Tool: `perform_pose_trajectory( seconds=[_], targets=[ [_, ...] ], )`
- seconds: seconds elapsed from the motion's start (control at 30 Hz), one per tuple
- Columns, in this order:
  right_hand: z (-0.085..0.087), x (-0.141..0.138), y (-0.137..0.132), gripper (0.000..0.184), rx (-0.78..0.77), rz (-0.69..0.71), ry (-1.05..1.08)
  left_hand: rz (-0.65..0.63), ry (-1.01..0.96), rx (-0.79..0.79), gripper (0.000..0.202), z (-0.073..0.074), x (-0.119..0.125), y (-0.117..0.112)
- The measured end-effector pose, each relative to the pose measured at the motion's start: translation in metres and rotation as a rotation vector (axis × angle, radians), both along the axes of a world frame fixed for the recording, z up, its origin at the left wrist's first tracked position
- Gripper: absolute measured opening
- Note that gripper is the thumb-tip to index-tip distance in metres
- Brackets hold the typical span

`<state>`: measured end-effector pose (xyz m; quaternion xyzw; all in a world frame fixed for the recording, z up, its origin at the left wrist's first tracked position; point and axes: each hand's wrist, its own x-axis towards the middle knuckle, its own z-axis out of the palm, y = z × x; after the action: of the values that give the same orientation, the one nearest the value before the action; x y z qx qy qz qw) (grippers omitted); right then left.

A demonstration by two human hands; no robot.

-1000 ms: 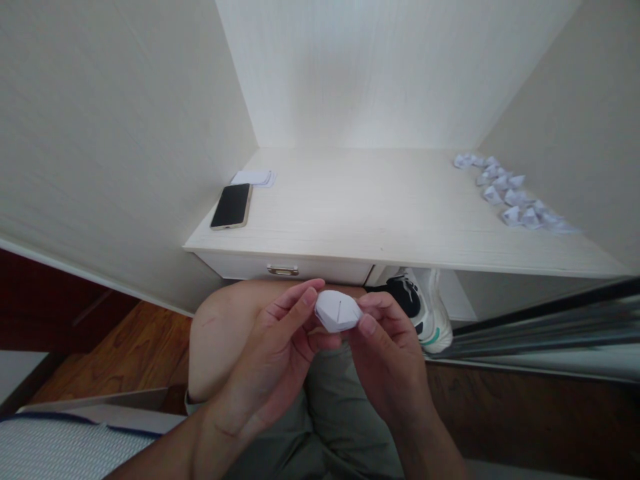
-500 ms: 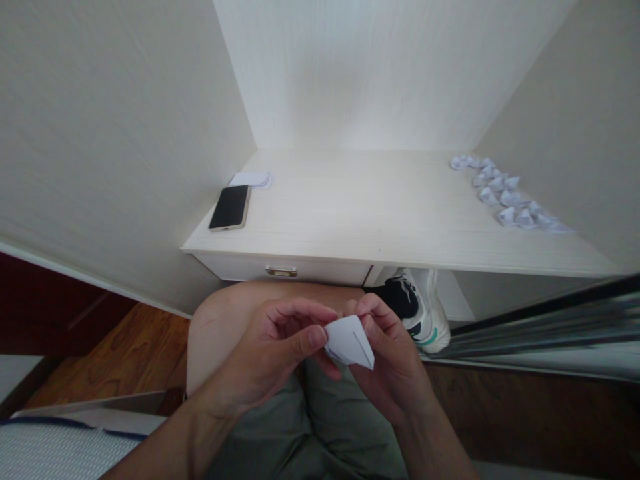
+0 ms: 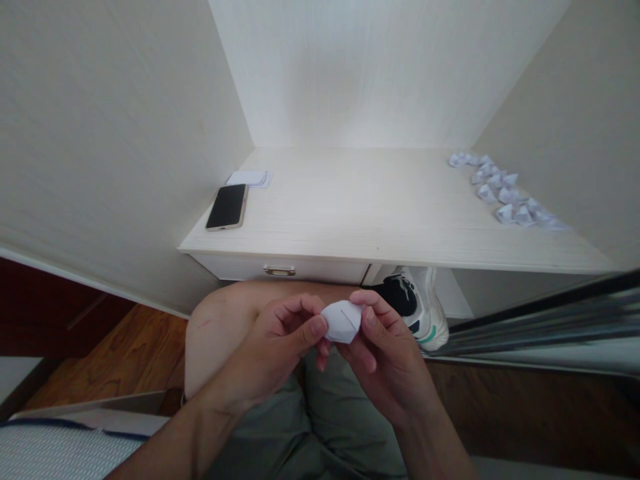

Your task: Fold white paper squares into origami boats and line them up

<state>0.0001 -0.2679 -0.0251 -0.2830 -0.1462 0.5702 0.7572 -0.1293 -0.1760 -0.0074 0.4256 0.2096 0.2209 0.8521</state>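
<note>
Above my lap, both hands hold a small piece of folded white paper (image 3: 342, 322) with a thin dark line across its upper face. My left hand (image 3: 285, 340) pinches its left side between thumb and fingers. On the opposite side, the thumb and fingers of my right hand (image 3: 383, 343) grip the edge. The underside of the paper and some fingertips are hidden. Several small folded white paper pieces (image 3: 506, 195) lie in rows at the right end of the white shelf (image 3: 340, 213).
A smartphone (image 3: 227, 207) lies at the shelf's left end, beside a few flat sheets of white paper (image 3: 246, 178). Under the shelf are a drawer (image 3: 320, 270) and, to its right, a foot in a white shoe (image 3: 429, 320). Panels enclose the shelf's sides and back.
The folded paper has turned between my fingers, from a pointed shape with its corner towards the lower right to a more compact, rounded outline. Both hands keep hold of it.
</note>
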Motion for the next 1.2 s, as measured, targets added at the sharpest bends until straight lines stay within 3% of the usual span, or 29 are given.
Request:
perform_pose_trajectory(
  seconds=[0.27,0.43,0.67,0.97,1.2],
  targets=[
    [0.011,-0.005,0.001,0.017,0.010,0.027,0.032,-0.018,-0.006,-0.214,0.029,0.000,0.006,0.004],
    [0.011,-0.011,0.006,0.018,0.018,-0.009,0.025,0.001,0.013,-0.242,0.030,-0.001,0.007,0.006],
    [0.010,-0.008,0.009,0.023,0.015,0.051,0.055,-0.077,-0.025,-0.292,0.031,-0.001,0.009,0.005],
    [0.011,-0.011,0.014,0.034,-0.014,0.009,-0.007,-0.005,-0.016,-0.259,0.030,-0.002,0.010,0.007],
    [0.010,-0.005,0.011,0.030,0.015,0.105,0.079,-0.039,-0.038,-0.199,0.026,-0.007,0.006,0.004]
  ],
)
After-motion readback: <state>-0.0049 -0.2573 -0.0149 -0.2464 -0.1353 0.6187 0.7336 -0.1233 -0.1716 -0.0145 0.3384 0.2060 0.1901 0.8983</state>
